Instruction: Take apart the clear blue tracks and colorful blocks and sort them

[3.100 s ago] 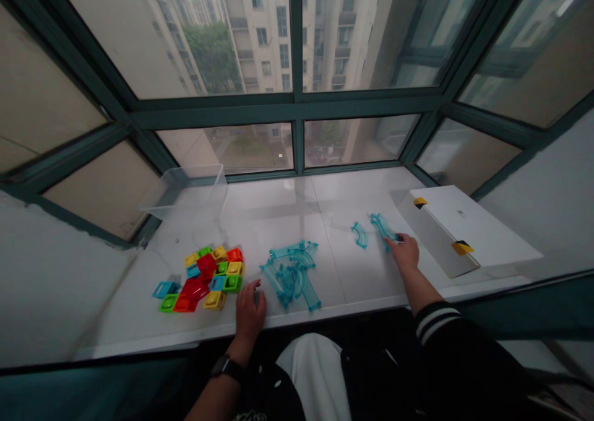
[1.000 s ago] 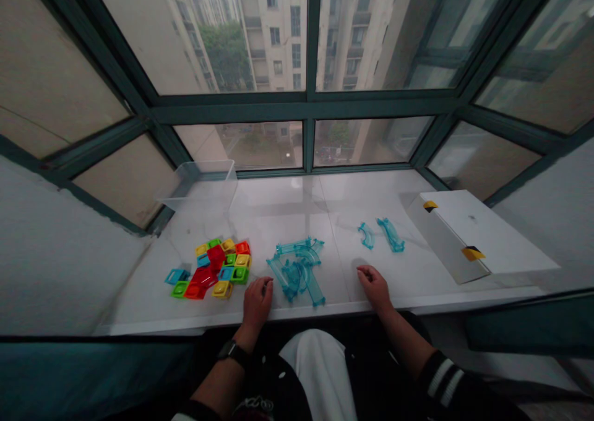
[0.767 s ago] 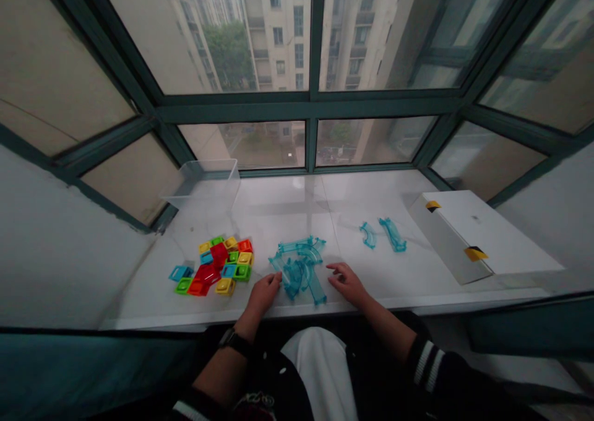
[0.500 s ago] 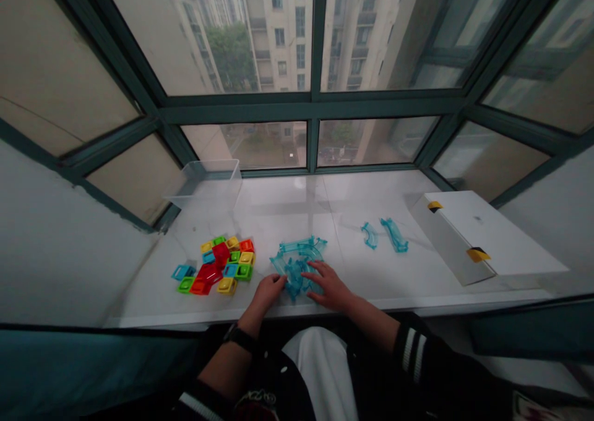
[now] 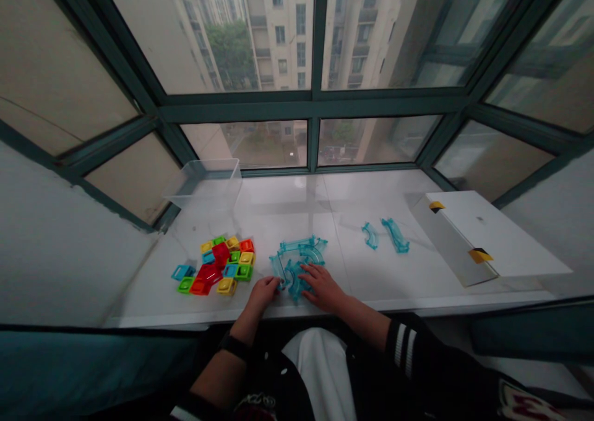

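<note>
"Where are the hands?"

"Both are at the near edge of the counter [image 5: 288,204], one on each side of the track pile [image 5: 299,255]. The left hand [image 5: 262,289] is at the pile's left corner. The right hand [image 5: 323,289] is on its right side."

"Which way is the pile from the fingers?"

"Just past them, toward the window. The fingertips point right at it. The pile is a jumble of see-through blue bits. The bendy ones lie at the far side and a straight one slants down the left side toward the left hand."

"Are the hands holding anything?"

"The right fingers [image 5: 308,273] are spread out and lie flat on top of the pile. They are not closed on a piece. The left fingers [image 5: 273,282] are curled and touch the pile's edge. I cannot tell if they pinch a piece."

"Which hand is nearer?"

"Both touch it, but the right hand covers more."

"What else is there?"

"Bright blocks [image 5: 216,266] just left of the left hand. Two loose tracks [image 5: 396,235] lie well off to the right, near a white box [image 5: 482,235]. A clear tub [image 5: 204,192] sits at the back left."
</note>
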{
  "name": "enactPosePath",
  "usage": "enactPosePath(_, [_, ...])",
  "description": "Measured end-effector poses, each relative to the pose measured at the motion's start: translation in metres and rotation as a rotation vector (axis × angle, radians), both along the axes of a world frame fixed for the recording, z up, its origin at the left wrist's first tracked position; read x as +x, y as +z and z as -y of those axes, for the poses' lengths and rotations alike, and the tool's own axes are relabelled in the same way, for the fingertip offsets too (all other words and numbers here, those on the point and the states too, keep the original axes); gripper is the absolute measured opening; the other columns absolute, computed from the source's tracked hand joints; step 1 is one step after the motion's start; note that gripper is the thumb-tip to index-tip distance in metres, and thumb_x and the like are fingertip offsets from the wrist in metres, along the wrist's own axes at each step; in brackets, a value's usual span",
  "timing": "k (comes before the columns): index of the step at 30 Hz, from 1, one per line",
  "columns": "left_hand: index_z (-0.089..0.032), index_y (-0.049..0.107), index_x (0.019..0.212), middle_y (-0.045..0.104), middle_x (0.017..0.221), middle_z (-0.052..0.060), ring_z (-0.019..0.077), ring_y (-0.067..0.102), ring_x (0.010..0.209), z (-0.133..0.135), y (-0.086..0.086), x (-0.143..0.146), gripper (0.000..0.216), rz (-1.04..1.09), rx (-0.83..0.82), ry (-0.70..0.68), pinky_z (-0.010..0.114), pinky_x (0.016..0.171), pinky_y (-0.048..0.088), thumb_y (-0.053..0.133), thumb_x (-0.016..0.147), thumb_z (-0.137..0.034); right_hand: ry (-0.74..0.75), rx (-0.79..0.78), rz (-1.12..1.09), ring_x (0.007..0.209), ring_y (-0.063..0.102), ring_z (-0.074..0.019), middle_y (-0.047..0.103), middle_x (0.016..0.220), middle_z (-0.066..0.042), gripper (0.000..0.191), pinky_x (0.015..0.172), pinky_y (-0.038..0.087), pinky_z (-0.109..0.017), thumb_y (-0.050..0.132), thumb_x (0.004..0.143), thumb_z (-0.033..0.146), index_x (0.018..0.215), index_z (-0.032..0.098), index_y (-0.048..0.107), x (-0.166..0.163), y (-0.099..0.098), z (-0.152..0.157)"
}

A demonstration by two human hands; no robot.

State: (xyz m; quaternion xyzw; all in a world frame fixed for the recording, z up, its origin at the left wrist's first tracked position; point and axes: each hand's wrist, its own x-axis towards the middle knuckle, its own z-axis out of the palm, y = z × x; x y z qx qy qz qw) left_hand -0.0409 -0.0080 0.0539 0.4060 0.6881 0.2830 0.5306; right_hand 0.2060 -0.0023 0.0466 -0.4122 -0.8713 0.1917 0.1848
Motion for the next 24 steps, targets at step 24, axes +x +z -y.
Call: enactPosePath(24, [-0.014,0.071,0.104,0.034,0.045,-0.012,0.0080,0.029,0.035,0.030,0.018,-0.039,0.059,0.195,-0.032,0.109,0.022,0.041,0.019,0.058,0.069,-0.059,-0.024,0.016,-0.035,0.149,0.043,-0.0362,0.047,0.161,-0.016,0.053,0.123,0.037,-0.058,0.075,0.089,0.027,0.140,0.022,0.061,0.000,-0.016,0.002])
